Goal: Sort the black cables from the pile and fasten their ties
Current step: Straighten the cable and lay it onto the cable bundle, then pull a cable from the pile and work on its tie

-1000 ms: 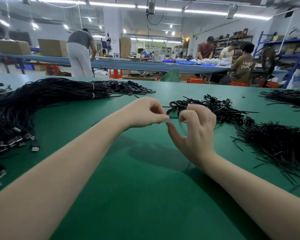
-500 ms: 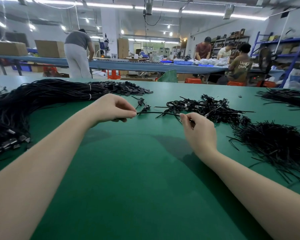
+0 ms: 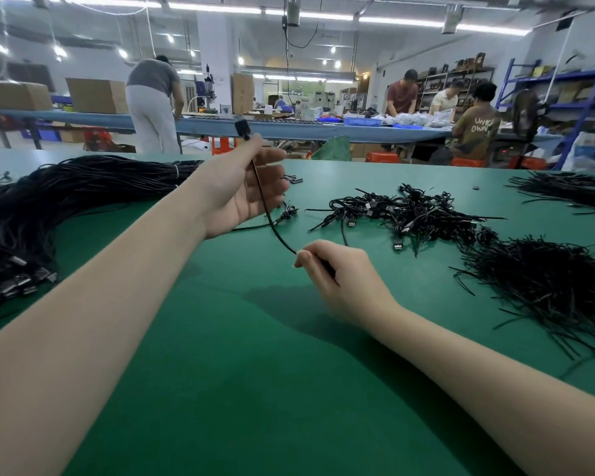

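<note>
A person's two bare forearms reach over a green felt-topped table (image 3: 255,389). The left hand (image 3: 244,190), raised palm-up just left of the tangled heap of short black cables with metal plugs (image 3: 406,211), pinches one thin black cable (image 3: 272,218) near its dark plug end, which sticks up above the fingertips. The cable curves down to the right hand (image 3: 337,273), which lies low on the table in front of that heap with its fingers curled round the cable's lower part. The step in hand looks like stretching out a single cable (the tie is not visible, so whether it is fastened cannot be told). Next it probably needs coiling and binding, which calls for a steady pinch. A loose mass of thin black tie strips (image 3: 547,283) lies right of the heap; a large banded bundle of long black cables (image 3: 66,190) lies well left of it.
</note>
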Available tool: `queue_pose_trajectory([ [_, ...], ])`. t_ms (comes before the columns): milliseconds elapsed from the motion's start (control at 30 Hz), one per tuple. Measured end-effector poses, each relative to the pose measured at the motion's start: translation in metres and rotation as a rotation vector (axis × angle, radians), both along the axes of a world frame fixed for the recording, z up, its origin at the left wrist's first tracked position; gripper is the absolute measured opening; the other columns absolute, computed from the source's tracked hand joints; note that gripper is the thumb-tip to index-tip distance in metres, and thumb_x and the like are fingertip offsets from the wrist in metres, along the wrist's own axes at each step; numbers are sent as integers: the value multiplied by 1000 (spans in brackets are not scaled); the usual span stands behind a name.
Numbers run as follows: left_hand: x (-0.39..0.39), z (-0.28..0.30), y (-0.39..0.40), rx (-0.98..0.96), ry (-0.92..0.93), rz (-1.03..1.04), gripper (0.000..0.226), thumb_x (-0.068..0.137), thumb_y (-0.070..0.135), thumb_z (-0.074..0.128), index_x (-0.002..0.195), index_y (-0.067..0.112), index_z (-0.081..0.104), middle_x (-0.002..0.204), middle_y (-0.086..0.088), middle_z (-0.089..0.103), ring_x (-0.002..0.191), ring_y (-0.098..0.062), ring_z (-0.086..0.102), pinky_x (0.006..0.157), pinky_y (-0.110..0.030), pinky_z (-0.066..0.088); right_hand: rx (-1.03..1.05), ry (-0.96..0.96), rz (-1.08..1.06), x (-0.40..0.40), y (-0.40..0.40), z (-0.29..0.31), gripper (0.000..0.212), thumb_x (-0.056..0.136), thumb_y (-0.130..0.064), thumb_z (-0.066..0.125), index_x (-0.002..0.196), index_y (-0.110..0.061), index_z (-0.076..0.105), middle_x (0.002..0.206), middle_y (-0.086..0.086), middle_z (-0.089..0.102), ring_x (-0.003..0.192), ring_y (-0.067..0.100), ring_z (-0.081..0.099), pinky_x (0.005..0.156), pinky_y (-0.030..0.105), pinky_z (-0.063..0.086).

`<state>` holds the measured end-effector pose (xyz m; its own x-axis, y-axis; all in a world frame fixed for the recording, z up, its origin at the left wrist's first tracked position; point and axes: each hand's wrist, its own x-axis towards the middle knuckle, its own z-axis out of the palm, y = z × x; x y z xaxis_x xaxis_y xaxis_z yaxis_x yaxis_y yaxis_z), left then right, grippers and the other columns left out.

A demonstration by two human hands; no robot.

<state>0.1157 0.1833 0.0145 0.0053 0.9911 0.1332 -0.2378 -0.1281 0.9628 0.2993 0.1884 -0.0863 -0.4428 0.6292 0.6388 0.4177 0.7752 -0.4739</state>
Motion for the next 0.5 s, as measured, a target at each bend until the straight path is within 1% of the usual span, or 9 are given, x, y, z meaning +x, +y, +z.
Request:
queue_pose_trajectory([
  [100,0,13,-8,47,-215,-22,40,101,34,43,70,19,63,58,7,58,53,-8,60,53,-21,52,-131,-75,145,2,1,-5,22,98,-27,51,97,-19,71,48,-16,44,45,5,38,47,14,25],
  [167,-7,22,-19,56,-289,-262,43,98,32,44,59,23,60,50,10,52,47,-3,53,48,-18,46,-258,-92,154,4,6,-8,25,98,-32,49,95,-23,72,49,-11,41,45,6,34,48,20,29],
  [200,-10,24,-25,27,-206,-399,44,95,32,44,54,23,59,45,9,51,43,-2,51,46,-16,44,-298,-66,114,6,10,-8,26,97,-35,51,89,-24,73,50,-9,42,46,6,35,49,23,30],
  [233,-11,24,-29,-30,-41,-503,44,92,33,46,52,22,59,43,7,51,40,-3,50,43,-17,43,-307,-29,45,7,13,-7,28,95,-38,54,81,-23,72,49,-9,42,46,6,35,49,23,30],
  [300,-5,13,-30,-228,485,-566,42,89,37,47,59,18,68,49,2,59,42,-9,54,42,-18,43,-258,59,-120,12,19,1,37,88,-45,62,62,-19,63,43,-12,43,44,3,35,47,20,27],
  [367,9,-3,-23,-431,925,-512,49,99,42,32,85,16,72,68,-2,71,56,-10,63,49,-18,44,-194,165,-193,14,20,13,44,84,-46,66,53,-18,53,42,-13,42,44,4,34,46,18,26],
  [400,17,-10,-19,-452,1001,-437,51,103,43,24,96,17,68,78,-1,73,65,-10,65,54,-18,43,-162,207,-180,13,18,18,44,86,-45,65,55,-16,53,43,-11,40,44,4,33,47,19,26],
  [433,23,-16,-15,-405,960,-325,50,104,44,22,104,17,64,84,0,72,73,-11,65,59,-19,41,-134,223,-144,10,15,23,41,90,-41,61,59,-13,56,45,-10,39,45,5,32,48,22,26],
  [500,26,-19,-4,-200,613,-45,42,104,43,26,114,18,58,87,0,69,88,-16,64,72,-24,45,-126,215,-6,-1,4,31,30,97,-31,52,73,-18,64,49,-11,39,47,4,33,48,21,27],
])
